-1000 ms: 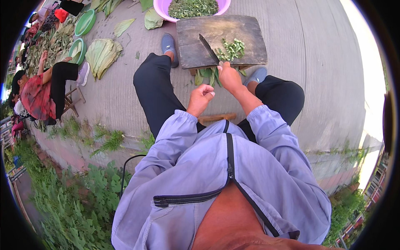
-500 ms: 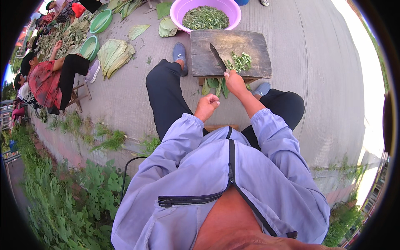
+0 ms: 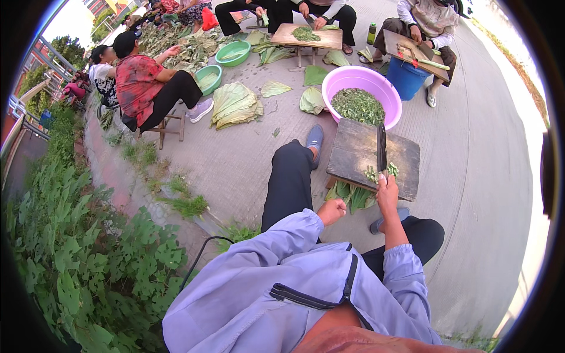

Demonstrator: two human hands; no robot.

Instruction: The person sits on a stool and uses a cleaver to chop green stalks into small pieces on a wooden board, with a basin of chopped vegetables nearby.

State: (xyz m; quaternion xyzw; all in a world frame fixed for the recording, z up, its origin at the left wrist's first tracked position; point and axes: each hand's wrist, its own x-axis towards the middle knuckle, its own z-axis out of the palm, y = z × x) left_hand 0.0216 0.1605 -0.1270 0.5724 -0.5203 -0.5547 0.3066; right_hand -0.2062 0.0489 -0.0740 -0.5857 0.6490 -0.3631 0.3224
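My right hand (image 3: 386, 191) grips the handle of a dark-bladed knife (image 3: 381, 147), its blade pointing away from me over a worn wooden chopping board (image 3: 351, 144). Small pieces of chopped green leaf (image 3: 393, 169) lie on both sides of the blade near the board's near edge. My left hand (image 3: 331, 212) is closed in a loose fist, off the board's near left corner, with nothing seen in it. Below the board, large green leaves (image 3: 353, 197) hang or lie close to my knees. Just beyond the board stands a purple basin (image 3: 395, 109) holding chopped greens (image 3: 358, 106).
A pile of broad leaves (image 3: 235, 106) and green basins (image 3: 233, 53) lie to the left, beside a seated person in a red patterned shirt (image 3: 138, 85). Farther off, people cut at other boards (image 3: 285, 36), one set on a blue bucket (image 3: 406, 79). Plants (image 3: 88, 253) border the left.
The view has swung up and left, bringing more co-workers in. The knife has turned and now lies along the middle of the chopped pieces. My left hand stays off the board.
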